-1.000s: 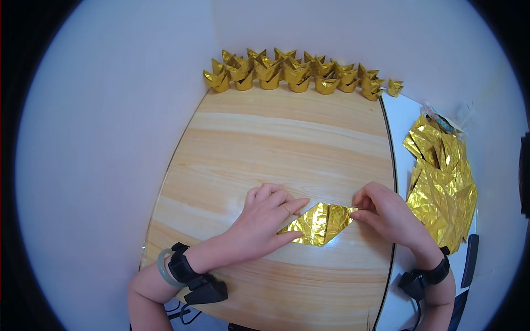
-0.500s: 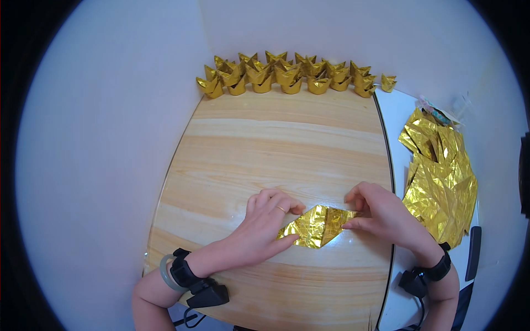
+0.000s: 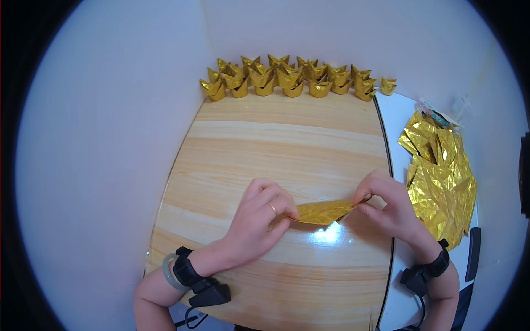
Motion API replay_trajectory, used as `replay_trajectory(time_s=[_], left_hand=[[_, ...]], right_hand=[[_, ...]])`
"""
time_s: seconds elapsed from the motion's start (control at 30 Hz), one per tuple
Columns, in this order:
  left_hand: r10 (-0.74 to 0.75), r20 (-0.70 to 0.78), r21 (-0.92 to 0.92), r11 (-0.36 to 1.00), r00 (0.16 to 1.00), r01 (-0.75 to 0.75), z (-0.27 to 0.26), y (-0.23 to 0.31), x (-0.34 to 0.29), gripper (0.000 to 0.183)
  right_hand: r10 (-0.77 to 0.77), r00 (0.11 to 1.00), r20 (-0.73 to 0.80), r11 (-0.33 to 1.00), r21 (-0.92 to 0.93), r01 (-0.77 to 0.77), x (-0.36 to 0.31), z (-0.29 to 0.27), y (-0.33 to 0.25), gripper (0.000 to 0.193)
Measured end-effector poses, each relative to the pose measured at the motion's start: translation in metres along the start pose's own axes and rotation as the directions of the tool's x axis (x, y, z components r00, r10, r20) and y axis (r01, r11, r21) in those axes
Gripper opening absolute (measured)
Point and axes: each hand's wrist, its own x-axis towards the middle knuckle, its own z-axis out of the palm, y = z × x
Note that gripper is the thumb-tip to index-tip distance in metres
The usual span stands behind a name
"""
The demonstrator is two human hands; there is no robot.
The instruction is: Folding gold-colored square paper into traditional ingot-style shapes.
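A folded piece of gold foil paper (image 3: 323, 212) stretches between my two hands over the wooden table, its lower edge seeming a little raised off the surface. My left hand (image 3: 264, 215) pinches the left end between thumb and fingers. At the opposite end, my right hand (image 3: 386, 205) grips a corner with thumb and forefinger. The paper looks like a narrow band, with its duller gold face towards me. Its tips are hidden in my fingers.
Several folded gold paper ingots (image 3: 265, 83) stand in rows along the table's far edge, and a single small ingot (image 3: 388, 85) sits to their right. On the white surface at right lies a pile of gold foil sheets (image 3: 441, 187). Light reflects off the wooden tabletop (image 3: 265, 149).
The paper, which lay flatter with its shiny inside showing, is now a narrower band lifted at its ends. Both hands have closed on its ends and shifted slightly away from me.
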Motion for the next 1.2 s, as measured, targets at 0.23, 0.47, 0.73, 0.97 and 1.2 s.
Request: replay_trajectory(time_s=[0.23, 0.47, 0.73, 0.97, 1.2], left_hand=[[0.264, 0.105, 0.130, 0.952, 0.959, -0.277, 0.002, 0.000, 0.003, 0.018], [0.082, 0.243, 0.031, 0.995, 0.967, -0.092, 0.007, -0.014, 0.001, 0.027], [-0.013, 0.481, 0.347, 0.921, 0.877, -0.177, 0.001, -0.007, 0.002, 0.055], [-0.048, 0.531, 0.391, 0.900, 0.846, -0.194, -0.006, -0.003, -0.004, 0.072], [-0.051, 0.527, 0.402, 0.894, 0.848, -0.196, -0.001, -0.002, -0.007, 0.087]], right_hand=[[-0.134, 0.985, 0.107, 0.960, -0.233, 0.156, -0.001, 0.002, 0.009, 0.019], [-0.057, 0.976, 0.211, 0.915, -0.380, 0.136, -0.001, 0.007, 0.001, 0.017], [0.024, 0.846, 0.532, 0.862, -0.439, 0.252, -0.011, 0.027, -0.018, 0.103], [0.102, 0.831, 0.547, 0.839, -0.497, 0.224, -0.013, 0.011, -0.013, 0.112], [0.156, 0.860, 0.486, 0.786, -0.588, 0.190, -0.012, 0.012, -0.003, 0.110]])
